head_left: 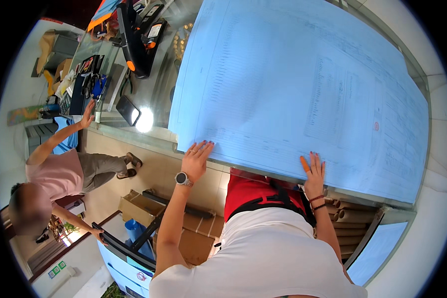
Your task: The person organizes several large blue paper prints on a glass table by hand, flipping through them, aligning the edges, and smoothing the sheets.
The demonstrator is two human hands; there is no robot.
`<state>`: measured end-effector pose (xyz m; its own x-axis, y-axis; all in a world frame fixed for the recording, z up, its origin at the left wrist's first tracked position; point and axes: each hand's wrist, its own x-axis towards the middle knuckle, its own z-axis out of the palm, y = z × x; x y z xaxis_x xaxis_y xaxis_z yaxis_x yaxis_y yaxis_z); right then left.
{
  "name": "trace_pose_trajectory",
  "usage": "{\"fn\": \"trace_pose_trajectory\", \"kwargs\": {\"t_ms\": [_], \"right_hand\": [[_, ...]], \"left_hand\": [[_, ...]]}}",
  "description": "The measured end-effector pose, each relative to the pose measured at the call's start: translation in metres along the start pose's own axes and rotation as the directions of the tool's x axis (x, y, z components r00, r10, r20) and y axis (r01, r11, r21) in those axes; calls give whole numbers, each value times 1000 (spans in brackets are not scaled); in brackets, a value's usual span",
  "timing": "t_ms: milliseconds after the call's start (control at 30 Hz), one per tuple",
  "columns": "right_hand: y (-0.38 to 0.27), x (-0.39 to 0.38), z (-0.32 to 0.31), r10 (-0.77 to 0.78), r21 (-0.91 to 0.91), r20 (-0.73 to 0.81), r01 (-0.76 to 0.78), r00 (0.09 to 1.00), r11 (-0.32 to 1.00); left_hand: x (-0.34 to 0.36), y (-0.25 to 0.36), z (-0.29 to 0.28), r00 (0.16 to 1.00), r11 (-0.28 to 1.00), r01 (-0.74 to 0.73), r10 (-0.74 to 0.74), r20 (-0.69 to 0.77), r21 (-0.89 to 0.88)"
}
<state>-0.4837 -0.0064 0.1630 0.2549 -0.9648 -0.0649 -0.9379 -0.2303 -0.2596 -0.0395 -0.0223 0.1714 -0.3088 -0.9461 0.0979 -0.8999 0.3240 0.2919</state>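
Observation:
A large pale blue sheet [283,89], printed with fine lines, tables and a small red round stamp, covers most of the glass-topped table [149,141]. At its near left corner my left hand [196,161] rests with its fingers stretched over the edge; a watch is on that wrist. Farther right along the same near edge lies my right hand [314,176], fingers spread on the paper, with an orange cover on one digit. Neither hand grips anything. Whether several sheets lie stacked here, I cannot tell.
Left of the sheet are a dark phone [128,110], a large black stapler-like tool [134,44] with an orange tip, and pliers [126,82]. Another person [59,171] stands at left, a hand near the table edge. Cardboard tubes [355,216] lie below; boxes [139,207] stand behind.

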Motion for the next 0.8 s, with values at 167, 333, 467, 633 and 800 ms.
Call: {"fn": "trace_pose_trajectory", "kwargs": {"t_ms": [167, 333, 467, 633, 800], "right_hand": [[-5, -2, 11, -25, -8, 25, 25, 999, 1000], [-4, -5, 20, -31, 49, 36, 30, 999, 998], [-2, -7, 25, -28, 45, 45, 26, 999, 999], [0, -7, 29, -40, 51, 29, 38, 999, 998], [-6, -6, 30, -71, 28, 23, 70, 997, 997]], "left_hand": [[-14, -40, 0, 759, 702, 521, -642, -113, -486], [-12, -90, 15, 649, 469, 669, -747, 145, -576], [1, -107, 17, 530, 225, 766, -750, 395, -602], [22, -130, 0, 522, 247, 837, -625, 580, -488], [21, -128, -9, 483, 140, 856, -556, 676, -497]]}}
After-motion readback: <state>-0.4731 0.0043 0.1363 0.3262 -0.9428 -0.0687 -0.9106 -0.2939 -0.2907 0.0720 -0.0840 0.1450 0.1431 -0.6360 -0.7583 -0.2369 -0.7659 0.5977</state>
